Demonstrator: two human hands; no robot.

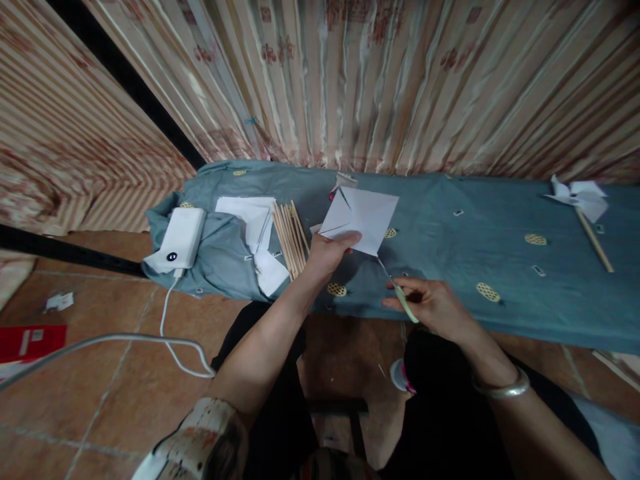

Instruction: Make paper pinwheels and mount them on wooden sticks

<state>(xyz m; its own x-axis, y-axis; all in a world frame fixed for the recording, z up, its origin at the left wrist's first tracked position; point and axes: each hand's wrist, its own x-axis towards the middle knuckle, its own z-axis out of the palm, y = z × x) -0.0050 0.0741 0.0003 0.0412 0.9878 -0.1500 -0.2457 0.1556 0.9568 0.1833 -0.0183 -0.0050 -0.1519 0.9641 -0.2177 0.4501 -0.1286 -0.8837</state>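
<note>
My left hand point(327, 253) pinches the lower edge of a white square paper sheet point(361, 215) and holds it up over the blue cloth point(450, 253). The sheet has folds or cuts running in from its corners. My right hand point(433, 303) is closed on a pair of scissors with pale green handles point(403, 298). The blades point up toward the sheet's lower corner and nearly touch it. A silver bangle sits on my right wrist.
A bundle of wooden sticks point(291, 237) and loose white papers point(257, 223) lie at the left. A white power bank point(180, 237) with a cable rests at the cloth's left end. A paper pinwheel on a stick point(583, 200) lies far right. Striped curtains hang behind.
</note>
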